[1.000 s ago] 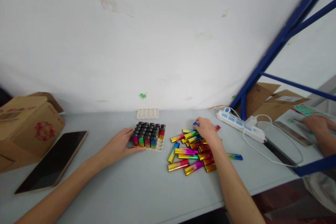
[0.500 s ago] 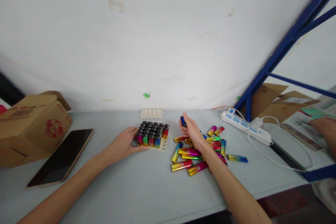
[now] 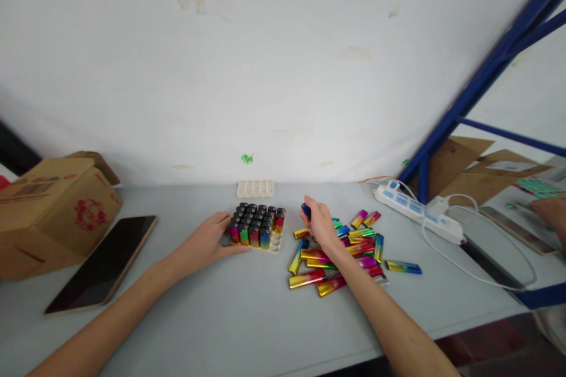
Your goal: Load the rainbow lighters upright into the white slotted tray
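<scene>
A white tray (image 3: pixel 275 242) with round hollows carries several upright lighters (image 3: pixel 254 230), metallic rainbow-coloured with black tops. Hollows show at its right side and front corner. My left hand (image 3: pixel 210 237) grips the tray's left side, thumb along the front edge and fingers at the back, against the outer lighters. To the right, above a loose pile, my right hand (image 3: pixel 322 225) is closed around one lighter (image 3: pixel 306 210); only its dark blue end shows. Below that hand lie several loose shiny lighters (image 3: pixel 307 278), partly hidden by my wrist and forearm.
A second white tray (image 3: pixel 255 189) lies by the wall. At left are a cardboard box (image 3: pixel 57 212) and a dark tablet (image 3: pixel 104 262). At right are a white power strip (image 3: pixel 418 212) with cables, a blue metal frame (image 3: pixel 469 94), open cartons (image 3: pixel 469 174) and another person's hand (image 3: pixel 550 215).
My right hand has shifted slightly, with the lighter still in it and its end turned a little. The left hand and tray stay in place. The view has moved slightly.
</scene>
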The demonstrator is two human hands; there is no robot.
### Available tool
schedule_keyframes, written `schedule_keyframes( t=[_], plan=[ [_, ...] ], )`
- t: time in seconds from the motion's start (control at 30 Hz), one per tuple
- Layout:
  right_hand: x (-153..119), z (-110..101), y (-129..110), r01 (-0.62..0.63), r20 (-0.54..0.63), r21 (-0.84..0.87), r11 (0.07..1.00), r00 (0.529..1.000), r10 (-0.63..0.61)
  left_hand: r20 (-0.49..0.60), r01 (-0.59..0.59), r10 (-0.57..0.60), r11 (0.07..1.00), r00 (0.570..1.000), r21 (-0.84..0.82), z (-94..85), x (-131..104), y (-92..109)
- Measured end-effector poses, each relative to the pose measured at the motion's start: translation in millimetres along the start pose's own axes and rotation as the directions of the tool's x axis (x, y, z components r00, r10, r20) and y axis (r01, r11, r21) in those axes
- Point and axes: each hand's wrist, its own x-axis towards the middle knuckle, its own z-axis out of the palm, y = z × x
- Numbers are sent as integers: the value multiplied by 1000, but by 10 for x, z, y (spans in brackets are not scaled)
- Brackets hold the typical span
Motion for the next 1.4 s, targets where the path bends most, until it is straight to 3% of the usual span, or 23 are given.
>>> schedule_keyframes(
  t=[0.23, 0.37, 0.47, 0.63, 0.77, 0.87, 0.93, 1.03, 1.23, 1.4],
  plan=[
    [-15, 21, -17, -18, -36, -9, 1000, 999, 17, 20, 30, -31, 999, 999, 45, -20, -7, 48],
    [-37, 6, -23, 18, 1, -38, 999, 1000, -18, 17, 32, -33, 999, 999, 21, -20, -10, 42],
    [-82, -32, -66, 125, 68, -68, 990, 990, -120, 5, 23, -23, 1000, 1000, -2, -11, -8, 33],
    [-153, -108, -176, 291, 227, -59, 955, 936, -271, 22, 16, -16, 1000, 1000, 10, -22, -2, 68],
    [-183, -134, -231, 428, 205, -174, 887, 897, -393, 47, 16, -16, 1000, 999, 10, -37, -5, 91],
    [-188, -146, -237, 400, 235, -311, 862, 911, -338, 51, 20, -21, 1000, 998, 9, -36, -8, 83],
    [-186, -153, -226, 348, 267, -320, 881, 926, -268, 53, 17, -17, 1000, 998, 12, -31, -9, 74],
    [-179, -156, -195, 360, 328, -304, 882, 909, -258, 66, 11, -12, 1000, 998, 24, -24, -13, 68],
    [-160, -192, -139, 503, 387, -421, 755, 852, -353, 59, 18, -20, 999, 998, 26, -27, -19, 74],
    [-173, -219, -188, 516, 425, -552, 655, 850, -311, 41, 1, -2, 1000, 999, 25, -26, -7, 64]
  ],
)
